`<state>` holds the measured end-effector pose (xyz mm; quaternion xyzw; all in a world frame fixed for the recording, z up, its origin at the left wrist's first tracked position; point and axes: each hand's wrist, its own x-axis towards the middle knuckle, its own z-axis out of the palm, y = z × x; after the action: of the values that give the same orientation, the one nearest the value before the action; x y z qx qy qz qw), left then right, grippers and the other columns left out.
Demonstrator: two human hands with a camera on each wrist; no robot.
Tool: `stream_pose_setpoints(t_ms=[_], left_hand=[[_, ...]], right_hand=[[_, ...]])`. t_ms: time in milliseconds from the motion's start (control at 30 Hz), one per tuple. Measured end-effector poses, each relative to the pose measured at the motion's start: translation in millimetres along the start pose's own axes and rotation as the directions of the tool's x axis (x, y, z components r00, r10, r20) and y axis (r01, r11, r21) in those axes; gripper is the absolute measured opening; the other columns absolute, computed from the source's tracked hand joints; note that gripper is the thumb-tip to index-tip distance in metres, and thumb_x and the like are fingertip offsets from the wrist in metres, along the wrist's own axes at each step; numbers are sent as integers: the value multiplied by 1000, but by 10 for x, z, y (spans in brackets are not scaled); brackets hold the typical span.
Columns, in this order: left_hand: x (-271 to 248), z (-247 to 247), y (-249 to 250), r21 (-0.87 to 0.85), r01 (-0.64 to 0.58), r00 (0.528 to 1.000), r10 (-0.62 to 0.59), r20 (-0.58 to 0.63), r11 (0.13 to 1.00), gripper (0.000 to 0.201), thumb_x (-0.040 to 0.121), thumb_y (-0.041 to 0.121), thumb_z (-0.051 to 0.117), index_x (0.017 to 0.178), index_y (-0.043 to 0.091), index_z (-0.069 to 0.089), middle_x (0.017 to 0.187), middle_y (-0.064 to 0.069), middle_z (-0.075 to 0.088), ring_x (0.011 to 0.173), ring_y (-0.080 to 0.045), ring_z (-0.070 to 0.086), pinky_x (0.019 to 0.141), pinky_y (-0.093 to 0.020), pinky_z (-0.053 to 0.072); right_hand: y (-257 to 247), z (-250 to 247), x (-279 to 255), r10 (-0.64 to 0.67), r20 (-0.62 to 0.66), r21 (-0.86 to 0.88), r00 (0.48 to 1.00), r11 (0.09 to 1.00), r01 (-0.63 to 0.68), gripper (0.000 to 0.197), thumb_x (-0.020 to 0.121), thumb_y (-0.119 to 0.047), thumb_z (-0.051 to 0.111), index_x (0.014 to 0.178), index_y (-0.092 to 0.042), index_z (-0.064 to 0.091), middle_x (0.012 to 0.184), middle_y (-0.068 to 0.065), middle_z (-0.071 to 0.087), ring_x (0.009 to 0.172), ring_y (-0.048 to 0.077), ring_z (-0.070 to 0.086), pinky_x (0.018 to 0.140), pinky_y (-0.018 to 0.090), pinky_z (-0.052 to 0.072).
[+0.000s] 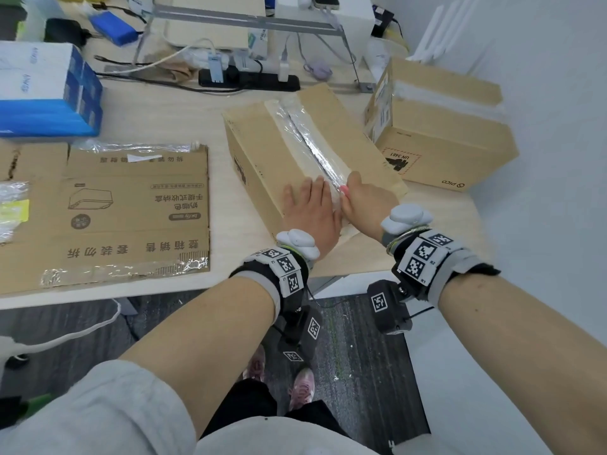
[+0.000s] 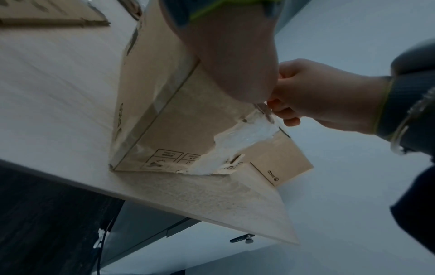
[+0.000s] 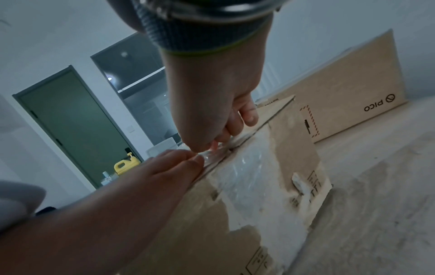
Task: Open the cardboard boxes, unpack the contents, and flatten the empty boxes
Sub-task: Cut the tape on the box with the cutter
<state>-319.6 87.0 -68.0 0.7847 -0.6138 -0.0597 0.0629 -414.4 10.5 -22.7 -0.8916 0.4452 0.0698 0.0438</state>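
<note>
A closed cardboard box (image 1: 262, 152) lies slantwise on the table, with clear tape (image 1: 305, 139) along its top seam. My left hand (image 1: 308, 205) rests flat on the near end of the top, fingers straight, fingertips (image 3: 188, 160) at the seam. Beside it my right hand (image 1: 361, 195) is curled in a fist at the seam's near end, gripping a small pink thing (image 1: 344, 191) that touches the tape; most of it is hidden. The box's near end face (image 2: 188, 121) shows torn tape and ripped paper (image 2: 226, 147). The right hand (image 2: 317, 96) sits at the top edge.
A second taped box (image 1: 443, 136) marked PICO stands to the right by the wall. A flattened carton (image 1: 131, 208) lies at left, with blue-and-white boxes (image 1: 42, 90) behind it. A power strip (image 1: 249, 81) and cables run along the back. The table edge (image 1: 164, 290) is near.
</note>
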Motion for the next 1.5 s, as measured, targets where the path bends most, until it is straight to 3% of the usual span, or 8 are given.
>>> stream_pose_setpoints(t_ms=[333, 467, 533, 600, 700, 1033, 1267, 1500], left_hand=[[-56, 72, 96, 82, -87, 995, 82, 65, 993, 60, 102, 39, 15, 152, 5, 10, 159, -9, 14, 146, -26, 13, 116, -51, 9], [-63, 68, 78, 137, -110, 993, 104, 52, 984, 76, 94, 52, 0, 150, 5, 21, 157, -10, 22, 144, -25, 21, 114, -54, 17], [-59, 88, 74, 120, -162, 985, 154, 75, 980, 69, 98, 50, 10, 151, 6, 17, 159, -9, 18, 145, -25, 18, 114, -54, 14], [-35, 98, 32, 72, -216, 975, 219, -25, 974, 60, 100, 44, 24, 145, 6, 36, 149, -9, 38, 136, -26, 36, 110, -49, 28], [-71, 211, -60, 51, -351, 925, 355, -138, 935, 51, 90, 37, 36, 119, 5, 63, 119, -8, 64, 105, -27, 62, 92, -39, 47], [-182, 242, -97, 151, -525, 749, 539, -385, 837, 39, 82, 0, 37, 101, 10, 69, 99, -6, 66, 91, -26, 63, 78, -35, 43], [-215, 247, -118, 179, -560, 703, 578, -415, 809, 45, 86, 1, 28, 111, 19, 62, 99, -5, 67, 96, -27, 64, 78, -37, 49], [-191, 292, -110, 203, -568, 672, 592, -444, 797, 59, 91, 1, 18, 103, 19, 73, 92, -5, 68, 86, -26, 66, 79, -38, 38]], right_hand=[[0, -3, 47, 12, 57, -44, 998, 999, -10, 28, 101, -23, 35, 119, -1, 36, 87, 14, 64, 62, 27, 51, 49, 29, 30], [13, -10, 10, 25, 76, -34, 997, 999, -22, 25, 101, -21, 36, 118, -2, 36, 86, 13, 64, 61, 26, 51, 44, 28, 24], [24, -36, -10, 26, 99, -10, 995, 1000, -25, 27, 102, -23, 35, 118, -2, 36, 85, 11, 61, 63, 27, 51, 45, 29, 25], [40, -55, -45, 34, 116, 30, 993, 999, -38, 29, 103, -27, 31, 118, -2, 35, 84, 11, 59, 66, 27, 51, 50, 31, 28], [64, -45, -60, 28, 130, 98, 991, 994, -41, 28, 104, -27, 29, 117, -3, 35, 87, 15, 63, 66, 28, 54, 55, 31, 33], [147, -63, -69, -44, 130, 143, 991, 989, 25, 28, 103, -26, 31, 116, -2, 35, 86, 17, 63, 67, 29, 55, 53, 33, 33], [72, -71, -58, 35, 157, 77, 987, 996, -47, 28, 102, -21, 33, 122, -3, 37, 91, 10, 57, 86, 32, 60, 67, 32, 38], [15, -65, -78, 64, 205, 63, 977, 995, -78, 29, 99, -11, 36, 125, 2, 33, 96, 17, 61, 76, 30, 53, 65, 33, 36]])
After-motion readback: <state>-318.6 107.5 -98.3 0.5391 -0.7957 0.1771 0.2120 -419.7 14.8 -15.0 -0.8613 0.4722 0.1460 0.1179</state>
